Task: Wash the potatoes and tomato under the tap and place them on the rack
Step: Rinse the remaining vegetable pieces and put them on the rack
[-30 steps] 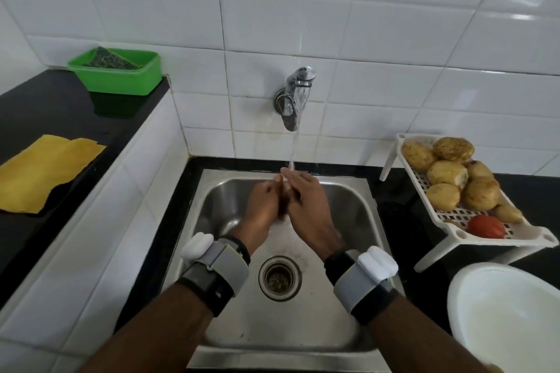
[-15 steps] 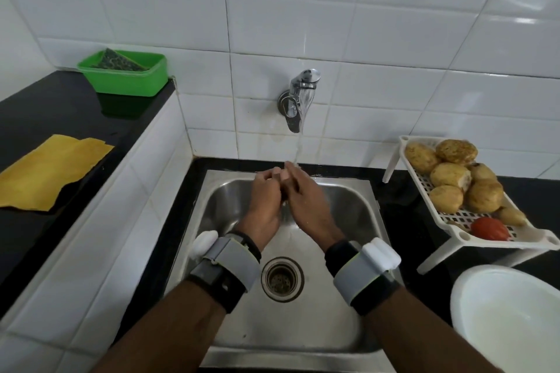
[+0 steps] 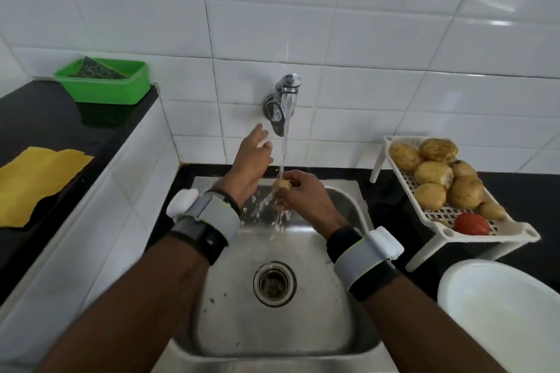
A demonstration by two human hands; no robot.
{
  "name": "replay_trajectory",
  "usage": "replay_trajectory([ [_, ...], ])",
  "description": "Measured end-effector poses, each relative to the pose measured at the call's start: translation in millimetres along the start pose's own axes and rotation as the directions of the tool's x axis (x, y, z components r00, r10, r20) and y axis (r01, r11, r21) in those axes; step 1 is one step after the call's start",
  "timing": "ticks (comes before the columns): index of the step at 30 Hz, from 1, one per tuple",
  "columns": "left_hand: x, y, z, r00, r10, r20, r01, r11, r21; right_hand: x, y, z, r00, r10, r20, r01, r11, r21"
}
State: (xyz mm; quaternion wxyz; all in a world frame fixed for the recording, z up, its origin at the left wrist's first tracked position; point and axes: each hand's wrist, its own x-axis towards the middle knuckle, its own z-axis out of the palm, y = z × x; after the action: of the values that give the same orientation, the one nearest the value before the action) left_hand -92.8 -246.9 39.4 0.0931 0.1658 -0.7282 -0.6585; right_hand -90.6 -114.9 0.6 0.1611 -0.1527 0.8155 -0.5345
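Right hand [image 3: 303,195] pinching small potato [image 3: 282,185] under tap [image 3: 283,106] stream, left hand [image 3: 253,157] fingers spread — raised beside spout, rack [image 3: 512,232] right of hands — potatoes, tomato [image 3: 471,223] aboard.

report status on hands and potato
Left hand open, raised near the tap. Right hand holds a potato under the running water. Rack to the right, nothing between.
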Motion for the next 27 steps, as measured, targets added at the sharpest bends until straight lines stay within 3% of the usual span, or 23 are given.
replay_trajectory([
  [9,15.9,25.4,12.0,0.993,0.090,0.077,-0.101,0.984,0.148,10.3,-15.1,2.7,0.998,-0.030,-0.049,0.029,0.999,-0.021],
  [14,13.9,22.1,-2.6,0.984,0.082,0.158,-0.130,0.937,0.323,14.9,-15.5,-0.8,0.999,-0.039,-0.035,0.038,0.998,-0.043],
  [18,-4.1,0.5,-8.2,0.988,0.009,0.156,-0.053,0.958,0.281,14.5,-11.9,-7.4,0.988,-0.143,-0.065,0.134,0.984,-0.121],
  [21,-21.2,-14.2,-10.1,0.964,-0.098,0.245,0.045,0.976,0.214,13.9,-9.8,-11.9,0.978,-0.189,-0.088,0.172,0.971,-0.166],
  [27,-31.1,-18.4,-6.1,0.992,0.014,0.128,-0.037,0.984,0.175,11.6,-9.2,-13.7,0.960,-0.254,-0.114,0.233,0.957,-0.170],
])
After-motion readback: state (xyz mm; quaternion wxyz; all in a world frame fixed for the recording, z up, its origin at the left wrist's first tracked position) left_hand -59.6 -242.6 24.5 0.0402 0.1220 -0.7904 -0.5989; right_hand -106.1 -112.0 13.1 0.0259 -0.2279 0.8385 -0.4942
